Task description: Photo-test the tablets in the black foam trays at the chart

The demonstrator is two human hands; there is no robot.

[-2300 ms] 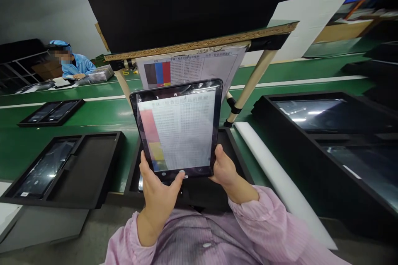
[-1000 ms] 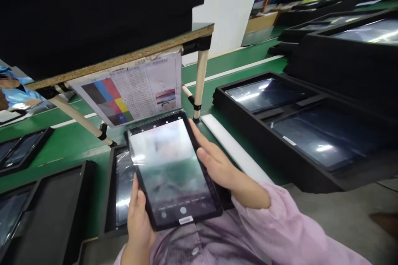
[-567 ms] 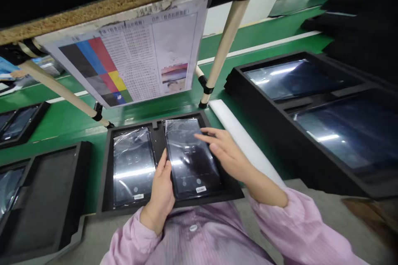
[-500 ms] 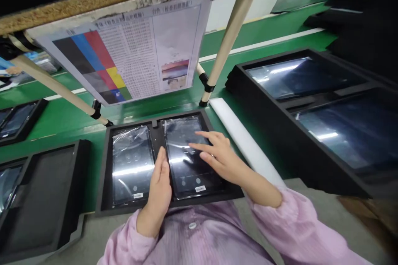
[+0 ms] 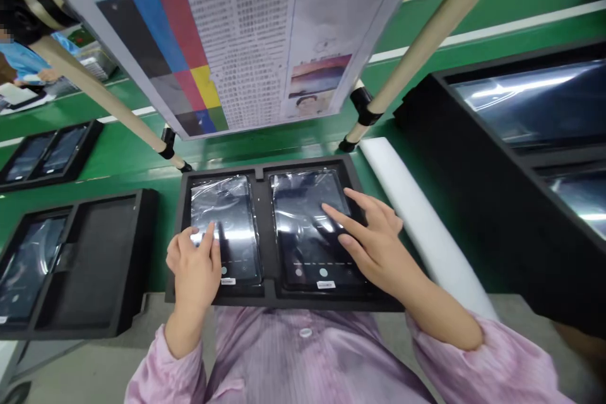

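Note:
A black foam tray (image 5: 265,214) in front of me holds two film-covered tablets side by side. My left hand (image 5: 194,268) rests on the lower part of the left tablet (image 5: 225,218), index finger stretched onto the screen, other fingers curled. My right hand (image 5: 374,243) lies open over the right tablet (image 5: 307,227), fingers spread and touching the glass. Neither hand holds anything.
A colour test chart (image 5: 246,38) hangs from a shelf on cream tube legs (image 5: 426,31) just above the tray. Another black tray (image 5: 71,262) lies to the left, a white foam strip (image 5: 421,221) and large black trays (image 5: 511,158) to the right. A person in blue (image 5: 19,57) sits far left.
The tablet I held up toward the chart has been lowered into the tray's right slot. My left hand moved from its edge onto the left tablet; my right hand now rests on the right one.

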